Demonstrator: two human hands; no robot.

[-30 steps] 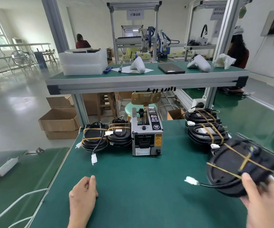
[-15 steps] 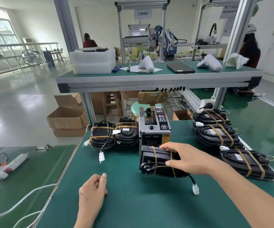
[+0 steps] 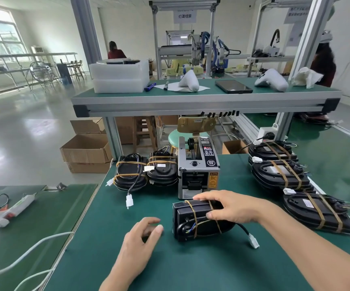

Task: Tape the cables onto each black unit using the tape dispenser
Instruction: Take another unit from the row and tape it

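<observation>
Fingers [image 3: 203, 196] of the right hand [image 3: 230, 206] curl over a black unit [image 3: 193, 219] on the bench [image 3: 190, 265], just before the tape dispenser [image 3: 197, 169]; left hand [image 3: 140, 242] hovers nearby, loosely spread.

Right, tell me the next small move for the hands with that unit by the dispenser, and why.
Probably bring the left hand onto the near end of the black unit to steady it. The right hand grips it from above, just in front of the tape dispenser, while the left hovers open beside it. Its cable and white connector trail loose on the mat, not yet taped.
</observation>
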